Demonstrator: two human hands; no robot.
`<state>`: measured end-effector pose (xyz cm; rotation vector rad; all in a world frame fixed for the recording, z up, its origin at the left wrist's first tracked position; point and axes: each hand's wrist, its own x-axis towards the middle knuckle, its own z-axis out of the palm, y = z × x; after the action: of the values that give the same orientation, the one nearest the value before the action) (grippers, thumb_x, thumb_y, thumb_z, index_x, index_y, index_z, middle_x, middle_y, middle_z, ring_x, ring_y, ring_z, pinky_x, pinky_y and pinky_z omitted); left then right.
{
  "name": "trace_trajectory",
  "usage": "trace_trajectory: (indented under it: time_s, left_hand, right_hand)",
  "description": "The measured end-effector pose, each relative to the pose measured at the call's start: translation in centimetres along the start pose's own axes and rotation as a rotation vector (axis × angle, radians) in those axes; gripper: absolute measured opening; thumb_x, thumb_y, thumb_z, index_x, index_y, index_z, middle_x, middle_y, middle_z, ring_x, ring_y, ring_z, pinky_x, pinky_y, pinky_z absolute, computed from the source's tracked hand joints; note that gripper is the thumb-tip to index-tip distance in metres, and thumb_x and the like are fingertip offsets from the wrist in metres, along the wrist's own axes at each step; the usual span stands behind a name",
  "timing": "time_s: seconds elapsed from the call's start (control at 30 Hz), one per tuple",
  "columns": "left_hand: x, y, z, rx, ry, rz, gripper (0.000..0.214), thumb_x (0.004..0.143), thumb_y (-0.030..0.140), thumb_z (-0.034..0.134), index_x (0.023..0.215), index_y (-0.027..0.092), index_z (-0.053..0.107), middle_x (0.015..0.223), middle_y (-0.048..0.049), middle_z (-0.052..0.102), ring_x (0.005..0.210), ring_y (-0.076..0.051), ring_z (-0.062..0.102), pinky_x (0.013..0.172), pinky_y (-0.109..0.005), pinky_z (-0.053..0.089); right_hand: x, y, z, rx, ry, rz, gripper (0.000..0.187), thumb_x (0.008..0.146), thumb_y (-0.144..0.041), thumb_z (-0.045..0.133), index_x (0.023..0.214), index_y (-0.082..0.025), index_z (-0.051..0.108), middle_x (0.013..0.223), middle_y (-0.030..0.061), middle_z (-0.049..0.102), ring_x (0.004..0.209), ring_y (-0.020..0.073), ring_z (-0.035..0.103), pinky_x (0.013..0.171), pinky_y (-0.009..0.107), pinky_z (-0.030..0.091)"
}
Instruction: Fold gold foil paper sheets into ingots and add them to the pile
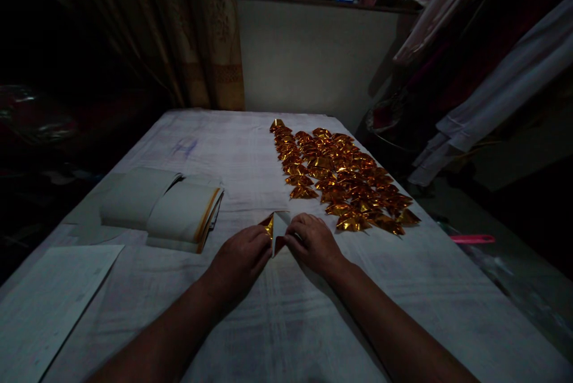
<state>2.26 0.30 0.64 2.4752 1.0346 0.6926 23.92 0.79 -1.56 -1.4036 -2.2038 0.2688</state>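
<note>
Both hands meet at the middle of a table covered with a pale cloth [277, 323]. My left hand [239, 261] and my right hand [313, 241] each pinch a small sheet of paper [276, 225], white on one face and gold foil on the other, partly folded between the fingertips. Several finished gold folded pieces [344, 177] lie in rows just beyond my right hand.
A stack of unfolded paper sheets [179, 213] with gold edges lies to the left, with a flat white sheet [49, 305] at the near left corner. A curtain [197, 31] and wall stand behind the table; clothes [492, 73] hang at the right.
</note>
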Motion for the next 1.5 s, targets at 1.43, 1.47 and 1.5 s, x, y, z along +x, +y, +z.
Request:
trace_trajectory:
  time_s: [1.43,1.47,1.5]
  left_hand:
    - [0.9,1.5,2.1,0.163,0.106,-0.184,0.013,0.090,0.020,0.059,0.079,0.022,0.053,0.089,-0.0034,0.060,0.092,-0.023,0.053,0.086,-0.040,0.044]
    - [0.9,1.4,2.1,0.139,0.105,-0.186,0.013,0.089,0.019,0.059,0.078,0.022,0.053,0.089,-0.0030,0.059,0.093,-0.022,0.053,0.086,-0.039,0.043]
    - [0.9,1.3,2.1,0.115,0.101,-0.187,0.012,0.088,0.018,0.060,0.079,0.022,0.053,0.089,-0.0029,0.059,0.093,-0.022,0.053,0.086,-0.039,0.043]
  right_hand:
    - [0.0,-0.9,0.2,0.000,0.007,0.099,0.012,0.086,-0.028,0.072,0.085,-0.022,0.061,0.090,0.0023,0.061,0.089,0.0208,0.056,0.079,0.033,0.036]
    - [0.0,-0.9,0.3,0.000,0.005,0.098,0.013,0.086,-0.028,0.072,0.085,-0.022,0.061,0.090,0.0022,0.061,0.089,0.0207,0.056,0.079,0.033,0.036]
    - [0.0,-0.8,0.3,0.000,0.004,0.099,0.013,0.086,-0.028,0.072,0.086,-0.022,0.061,0.090,0.0021,0.061,0.089,0.0206,0.056,0.079,0.033,0.036]
